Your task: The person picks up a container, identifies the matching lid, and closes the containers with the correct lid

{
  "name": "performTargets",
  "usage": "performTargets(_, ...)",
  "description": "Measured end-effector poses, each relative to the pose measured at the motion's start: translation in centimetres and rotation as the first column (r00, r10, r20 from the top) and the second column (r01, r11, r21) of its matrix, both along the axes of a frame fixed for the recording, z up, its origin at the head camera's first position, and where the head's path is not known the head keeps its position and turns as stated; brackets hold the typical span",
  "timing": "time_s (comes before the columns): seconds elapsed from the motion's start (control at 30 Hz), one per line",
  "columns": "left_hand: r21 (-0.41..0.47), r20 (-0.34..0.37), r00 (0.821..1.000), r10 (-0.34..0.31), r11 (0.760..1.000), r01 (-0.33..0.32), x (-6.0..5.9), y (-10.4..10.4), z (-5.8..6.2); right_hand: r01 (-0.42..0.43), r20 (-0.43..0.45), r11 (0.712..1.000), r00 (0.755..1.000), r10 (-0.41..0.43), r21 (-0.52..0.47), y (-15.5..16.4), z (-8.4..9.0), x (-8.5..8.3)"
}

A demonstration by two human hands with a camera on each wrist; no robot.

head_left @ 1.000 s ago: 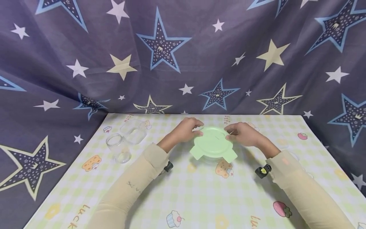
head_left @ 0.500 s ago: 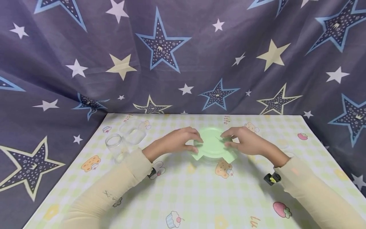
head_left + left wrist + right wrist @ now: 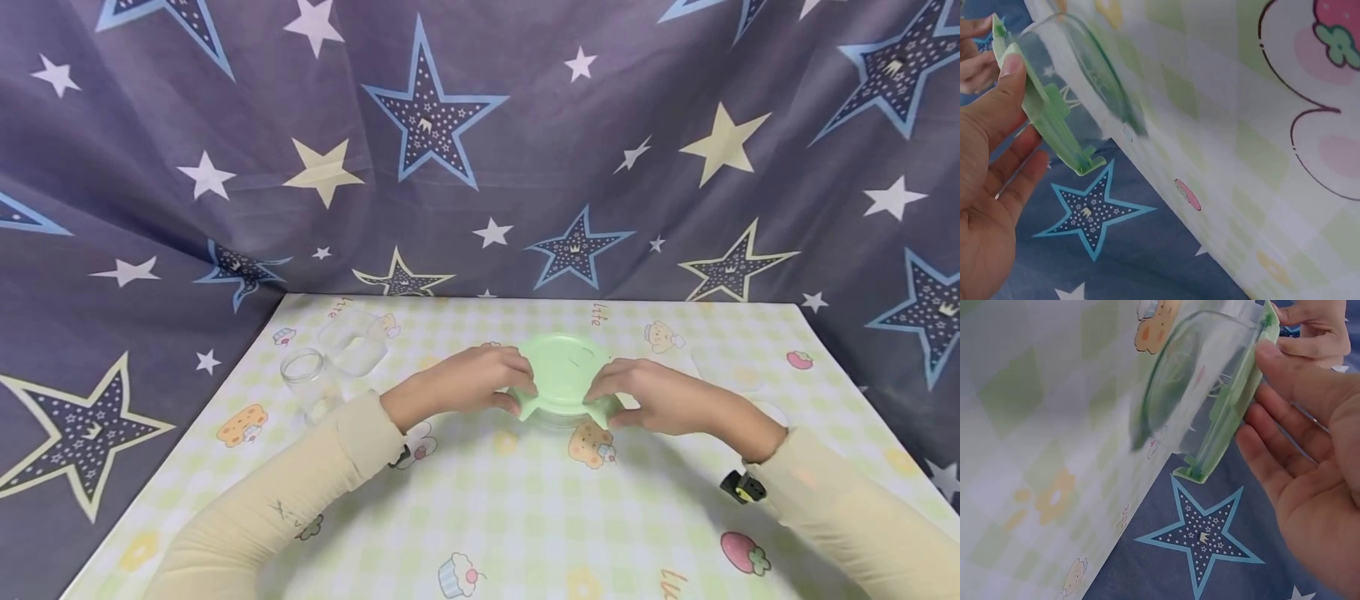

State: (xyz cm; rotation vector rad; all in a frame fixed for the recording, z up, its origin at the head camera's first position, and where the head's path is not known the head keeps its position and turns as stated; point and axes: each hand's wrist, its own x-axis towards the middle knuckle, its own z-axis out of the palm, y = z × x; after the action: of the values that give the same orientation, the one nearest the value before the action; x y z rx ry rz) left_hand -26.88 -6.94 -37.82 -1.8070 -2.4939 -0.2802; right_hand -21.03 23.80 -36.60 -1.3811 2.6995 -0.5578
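In the head view a round, clear food container (image 3: 1094,69) with a pale green snap-lock lid (image 3: 562,367) sits upright at the table's middle, toward the back. My left hand (image 3: 483,379) is at the lid's near left flap, fingers on top and thumb at its outer edge. At the near right flap (image 3: 606,408), my right hand (image 3: 648,396) has its fingers over the lid and its thumb below. The wrist views show each thumb against a flap, with the container's clear wall under the lid. Part of both near flaps is hidden by the fingers.
To the left stand a clear jar (image 3: 303,367) and a clear squarish container (image 3: 354,354). Faint transparent pieces (image 3: 771,412) lie on the right, past my right wrist. A checked cloth (image 3: 480,500) covers the table; a star-patterned curtain (image 3: 450,225) hangs behind it.
Both hands have come from the lid's far side round to its near flaps, the left hand first. The container has stayed in place.
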Motion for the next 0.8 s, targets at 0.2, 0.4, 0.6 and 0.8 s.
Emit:
performTargets(0.2,-0.012,-0.008,1.0,0.016,1.0,-0.016,0.1,0.3,-0.2,-0.005,-0.039,1.0,0.999,0.006,0.019,-0.2,-0.3,-0.1)
performTargets(0.4,-0.009,-0.019,0.999,0.032,0.999,-0.032,0.2,0.5,-0.4,0.015,-0.067,1.0,0.998,-0.014,0.007,-0.3,-0.8,-0.1)
performTargets(0.6,-0.003,-0.02,0.999,0.031,1.0,-0.031,0.3,0.5,-0.3,0.031,-0.103,1.0,0.994,-0.03,0.005,-0.4,-1.1,0.0)
performTargets(0.8,-0.009,-0.007,0.999,0.049,0.999,-0.049,0.3,0.4,-0.4,0.04,-0.151,0.999,0.988,-0.042,-0.019,-0.5,-1.3,0.2)
